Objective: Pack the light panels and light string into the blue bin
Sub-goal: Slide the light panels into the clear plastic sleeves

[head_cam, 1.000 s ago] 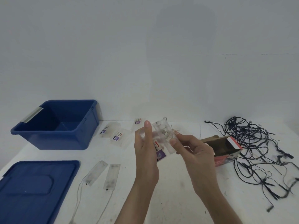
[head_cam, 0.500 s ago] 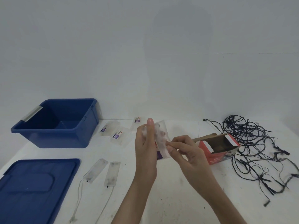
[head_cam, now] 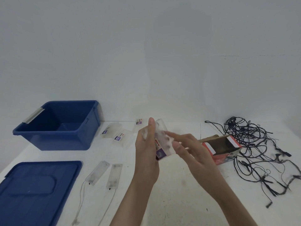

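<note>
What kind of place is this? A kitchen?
Not a kitchen, probably a plain packing table by a bare wall. A blue bin stands open, its lid lying in front, a tangled light string lies loose, and the left hand and right hand hold a clear packet.

Plain workroom bench, more lab than home.
A white table (head_cam: 179,206) (its top smudged with grey scuffs) stands against a blank pale wall (head_cam: 146,46). Stock is laid out on it for sorting: a blue bin (head_cam: 61,141), its lid (head_cam: 32,193) and a tangled light string (head_cam: 244,132).
</note>
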The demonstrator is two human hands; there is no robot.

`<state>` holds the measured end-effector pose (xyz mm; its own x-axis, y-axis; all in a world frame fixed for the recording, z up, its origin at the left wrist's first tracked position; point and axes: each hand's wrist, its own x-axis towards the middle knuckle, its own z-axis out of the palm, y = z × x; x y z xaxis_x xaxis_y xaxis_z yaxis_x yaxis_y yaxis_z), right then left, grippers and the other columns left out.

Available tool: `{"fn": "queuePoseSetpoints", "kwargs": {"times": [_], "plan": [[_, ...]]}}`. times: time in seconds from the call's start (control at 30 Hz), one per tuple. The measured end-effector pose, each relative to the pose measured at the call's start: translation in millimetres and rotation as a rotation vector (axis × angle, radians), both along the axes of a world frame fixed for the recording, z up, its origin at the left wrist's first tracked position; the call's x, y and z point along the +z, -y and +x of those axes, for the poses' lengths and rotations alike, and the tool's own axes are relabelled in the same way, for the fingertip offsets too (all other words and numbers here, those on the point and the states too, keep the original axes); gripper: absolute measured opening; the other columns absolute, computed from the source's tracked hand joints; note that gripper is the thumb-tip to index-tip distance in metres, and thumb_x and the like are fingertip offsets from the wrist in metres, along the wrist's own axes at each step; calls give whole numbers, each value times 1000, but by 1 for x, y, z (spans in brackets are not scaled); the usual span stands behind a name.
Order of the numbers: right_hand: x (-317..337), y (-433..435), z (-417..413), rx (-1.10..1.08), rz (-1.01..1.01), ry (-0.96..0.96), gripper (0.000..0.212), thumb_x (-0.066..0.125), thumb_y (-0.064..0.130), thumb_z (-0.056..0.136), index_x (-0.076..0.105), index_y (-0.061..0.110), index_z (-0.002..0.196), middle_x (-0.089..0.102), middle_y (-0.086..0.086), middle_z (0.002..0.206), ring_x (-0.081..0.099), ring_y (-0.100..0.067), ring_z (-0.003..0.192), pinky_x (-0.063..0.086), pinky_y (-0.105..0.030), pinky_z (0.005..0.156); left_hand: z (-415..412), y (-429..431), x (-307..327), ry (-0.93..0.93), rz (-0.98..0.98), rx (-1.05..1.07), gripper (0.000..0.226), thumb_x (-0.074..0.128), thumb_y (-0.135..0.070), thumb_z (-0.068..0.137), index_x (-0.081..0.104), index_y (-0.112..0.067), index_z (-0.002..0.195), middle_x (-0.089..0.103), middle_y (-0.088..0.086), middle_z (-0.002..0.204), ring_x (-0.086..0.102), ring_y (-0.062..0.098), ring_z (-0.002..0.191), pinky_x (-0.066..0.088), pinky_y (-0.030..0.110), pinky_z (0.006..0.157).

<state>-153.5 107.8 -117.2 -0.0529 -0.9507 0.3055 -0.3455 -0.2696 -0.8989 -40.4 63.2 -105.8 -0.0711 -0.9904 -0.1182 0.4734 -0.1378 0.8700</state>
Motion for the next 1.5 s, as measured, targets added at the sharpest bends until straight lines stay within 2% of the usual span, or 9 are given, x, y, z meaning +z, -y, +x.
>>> {"fn": "queuePoseSetpoints", "kwargs": {"times": [0.27, 0.37, 0.5, 0.6, 0.7, 0.77, 0.87, 1.0, 1.5], "plan": [[-7, -9, -2, -189, -168, -78, 21, 57, 50, 74, 65, 38, 89, 53, 19, 102, 51, -3, 94, 39, -7, 76, 4, 6, -2, -323, 189, -127, 32, 58, -47, 83, 61, -17, 95, 58, 2, 68, 58, 12, 56, 52, 22, 53], [-4, -9, -5, -161, -126, -41, 31, 59, 53, 71, 61, 41, 100, 53, 21, 107, 51, -1, 99, 39, -8, 78, 3, 5, -3, -333, 158, -172, 29, 56, -44, 86, 62, -16, 85, 58, 0, 64, 59, 10, 55, 52, 20, 53], [-1, -1, -5, -85, 213, 372, 60, 69, 52, 72, 51, 36, 127, 60, 9, 115, 58, -3, 102, 45, -23, 81, 1, 5, -2, -222, 108, -212, 33, 53, -46, 87, 62, -15, 90, 62, 1, 63, 61, 11, 52, 52, 22, 49], [3, 6, -8, 14, 455, 638, 37, 63, 34, 74, 71, 18, 106, 69, -5, 92, 61, -17, 81, 45, -32, 70, 0, 3, -2, -95, 26, -206, 42, 54, -49, 81, 59, -10, 95, 63, 1, 64, 63, 15, 56, 54, 28, 53], [3, 5, -12, -57, 349, 688, 17, 61, 12, 82, 74, 9, 93, 69, -10, 76, 61, -19, 71, 47, -28, 65, -1, 5, -5, 87, -41, -92, 56, 57, -56, 71, 58, -9, 100, 67, 1, 71, 65, 18, 65, 54, 32, 60], [2, 3, -9, -161, 187, 597, 17, 63, 6, 84, 72, 13, 96, 70, -7, 71, 64, -16, 67, 51, -23, 63, -3, 5, -7, 153, -39, -21, 63, 59, -61, 66, 58, -10, 103, 69, 4, 81, 66, 20, 74, 54, 33, 62], [-3, 2, 1, -357, -159, 101, 22, 69, 10, 82, 71, 24, 99, 70, 4, 72, 64, -8, 68, 48, -10, 65, -5, 4, -5, 162, -40, 26, 64, 60, -62, 64, 56, -12, 104, 69, 8, 91, 68, 23, 81, 58, 38, 68], [-16, 5, 8, -446, -503, -412, 27, 58, 20, 85, 72, 4, 103, 65, 0, 74, 55, -11, 64, 46, -16, 63, -9, 1, 0, 141, -64, 60, 47, 58, -57, 66, 54, -20, 95, 69, 1, 85, 69, 21, 82, 56, 39, 75], [-9, 6, -2, -267, -415, -674, 33, 55, 13, 84, 67, 1, 113, 61, -3, 83, 54, -14, 76, 39, -13, 72, -7, 5, -2, 231, -57, 106, 35, 53, -55, 82, 50, -23, 97, 67, -2, 86, 67, 2, 67, 56, 22, 59]]}}
